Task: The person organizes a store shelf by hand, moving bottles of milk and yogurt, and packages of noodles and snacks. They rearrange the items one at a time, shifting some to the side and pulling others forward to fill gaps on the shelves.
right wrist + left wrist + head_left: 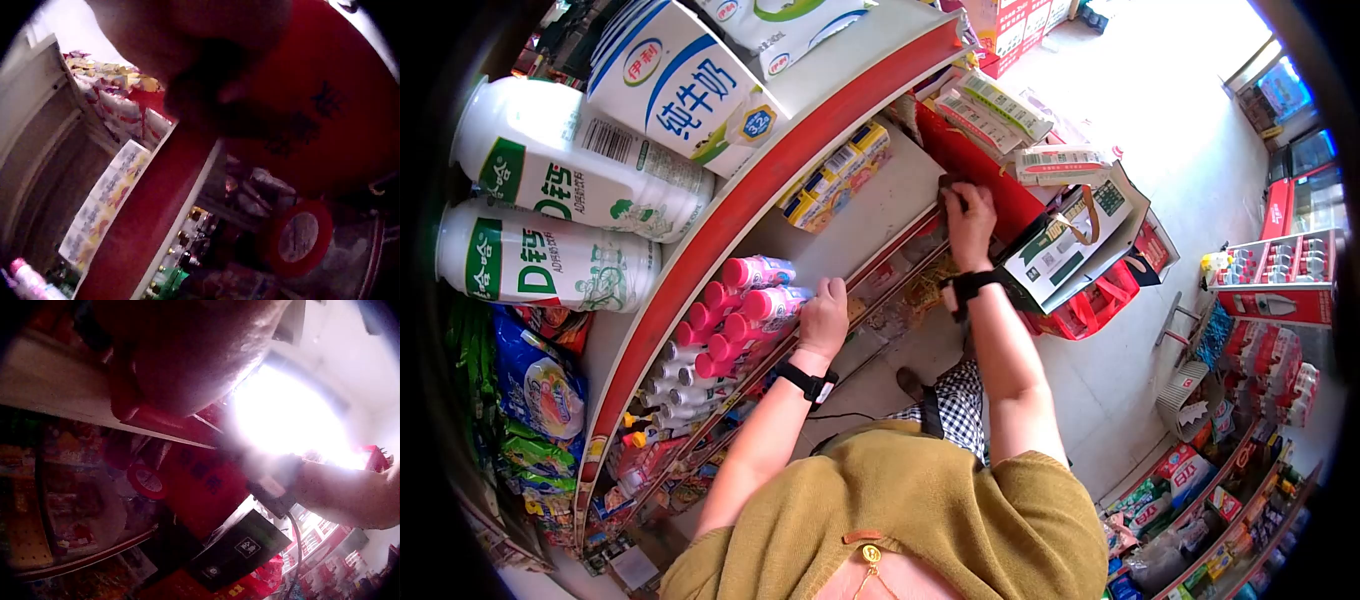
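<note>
A small, dark brown object (947,185) of unclear material is held beneath the curled fingers of the right hand (971,222), at the front edge of a pale shelf (892,190) with a red strip, just beside an upright red panel with dark lettering (340,115). The left hand (824,318) is placed along the same edge, next to a cluster of white plastic bottles with pink caps (745,328); whether anything is grasped by it cannot be told. Small yellow-and-white cartons (838,180) are lined up farther back. A black strap is worn on each wrist.
</note>
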Motion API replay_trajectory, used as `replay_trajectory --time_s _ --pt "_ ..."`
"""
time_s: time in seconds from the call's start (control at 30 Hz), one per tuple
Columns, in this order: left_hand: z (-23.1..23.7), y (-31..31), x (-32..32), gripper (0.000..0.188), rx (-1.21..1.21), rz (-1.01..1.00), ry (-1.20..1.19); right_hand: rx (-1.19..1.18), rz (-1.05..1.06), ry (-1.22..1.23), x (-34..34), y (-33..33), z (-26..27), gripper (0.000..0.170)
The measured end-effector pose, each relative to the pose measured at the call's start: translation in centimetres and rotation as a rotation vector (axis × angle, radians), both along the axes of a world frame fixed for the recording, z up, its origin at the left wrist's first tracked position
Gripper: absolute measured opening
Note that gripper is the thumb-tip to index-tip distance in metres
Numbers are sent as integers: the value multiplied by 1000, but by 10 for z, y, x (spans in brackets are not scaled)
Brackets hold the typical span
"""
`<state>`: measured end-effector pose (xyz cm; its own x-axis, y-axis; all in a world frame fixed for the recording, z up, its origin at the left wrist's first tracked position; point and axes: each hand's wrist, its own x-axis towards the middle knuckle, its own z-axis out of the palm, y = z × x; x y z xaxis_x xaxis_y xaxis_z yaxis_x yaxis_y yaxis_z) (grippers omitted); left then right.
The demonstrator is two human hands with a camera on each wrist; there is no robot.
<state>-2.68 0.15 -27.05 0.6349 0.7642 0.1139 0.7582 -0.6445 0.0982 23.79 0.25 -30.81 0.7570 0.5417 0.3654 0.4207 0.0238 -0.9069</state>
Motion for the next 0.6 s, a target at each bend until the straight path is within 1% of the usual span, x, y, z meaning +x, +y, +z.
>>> replay_trajectory --time_s 0.03,0.1,0.2,0.3,0.37,0.43,0.47,0.5,0.57,0.6 --pt "1 0 2 13 1 -3 -5 -6 19 -19 -10 -3 -8 11" --pt "2 -1 1 13 2 5 -1 31 239 -24 -46 -16 -11 12" --pt "1 1 0 12 41 -18 18 -4 242 2 -30 -13 -6 12" --pt "-2 2 -1 10 84 -38 35 21 45 61 9 3 4 11" --pt "-2 -1 -2 10 84 -46 35 40 12 61 -3 2 -4 9" --pt "1 0 0 10 79 -30 40 -7 159 -49 -28 -8 -14 11" --pt "1 0 1 10 80 -30 38 13 302 -32 -44 -16 -11 13" --pt "1 0 1 10 78 -30 32 -22 323 109 -52 -21 -5 15" --pt "0 0 -1 9 75 -24 33 -31 304 18 -25 -13 -10 13" --pt "0 0 -1 9 79 -28 30 -59 181 31 -8 -5 -13 12"
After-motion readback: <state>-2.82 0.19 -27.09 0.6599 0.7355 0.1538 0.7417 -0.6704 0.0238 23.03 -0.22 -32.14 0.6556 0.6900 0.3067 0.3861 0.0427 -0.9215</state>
